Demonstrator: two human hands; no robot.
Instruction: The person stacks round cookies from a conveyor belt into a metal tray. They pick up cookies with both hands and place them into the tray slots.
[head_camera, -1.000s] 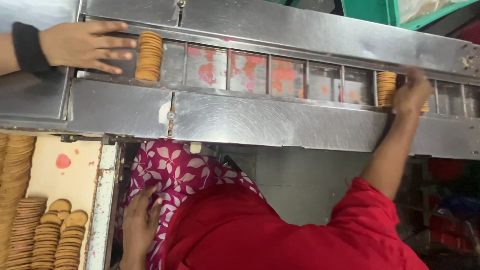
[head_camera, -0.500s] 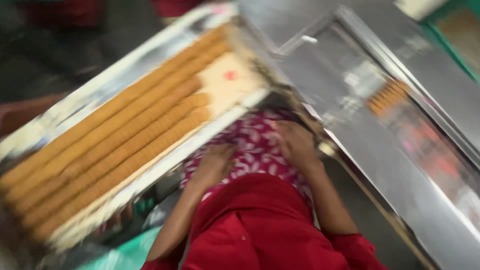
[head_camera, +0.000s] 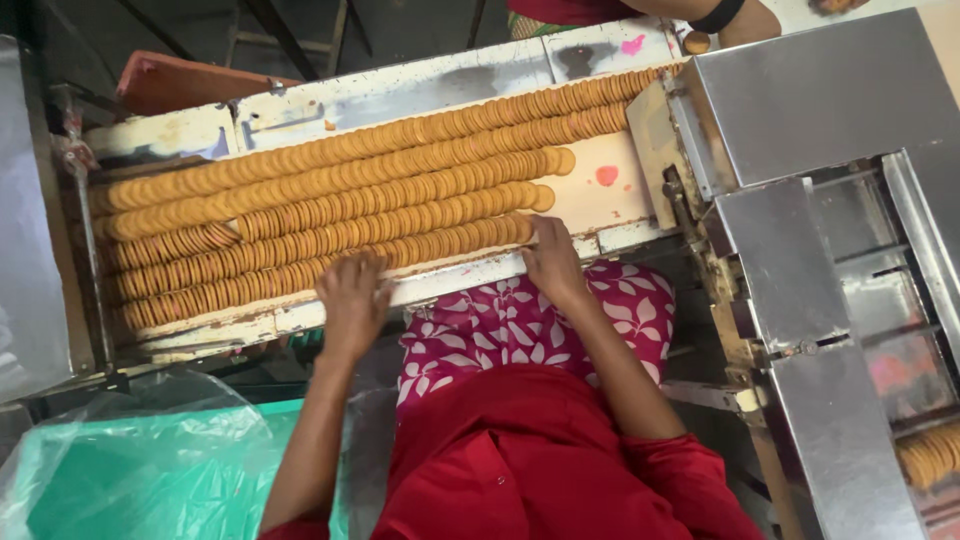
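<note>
- Altogether, five long rows of round golden-brown biscuits stood on edge (head_camera: 340, 205) lie side by side along a worn white feed tray with raised metal edges (head_camera: 600, 205); the single biscuits are too many and too tightly packed to count.
- Both of the person's hands are at the nearest row, well apart from each other.
- Left hand (head_camera: 352, 298): fingers spread and pressed against the near row of biscuits (head_camera: 250, 270), palm over the tray's near rim; nothing is closed in its grip.
- Right hand (head_camera: 552, 262): fingers rest at the right end of that same near row, where the biscuits stop; it lies open on them rather than clamped.
- One pink spot (head_camera: 606, 175) marks the bare part of the tray, just past the ends of the shorter rows.
- One grey sheet-metal machine housing (head_camera: 800, 110) stands to the right of the tray, with a narrow channel running down it; one short stack of the same biscuits (head_camera: 925, 455) sits in that channel at the lower right.
- One green plastic bag (head_camera: 130, 470) lies below the tray on the left.
- One other person's forearm with a black wristband (head_camera: 722, 15) shows at the top edge, beyond the tray.
- Red sleeves and a pink leaf-patterned cloth (head_camera: 520, 320) cover the person's lap.
</note>
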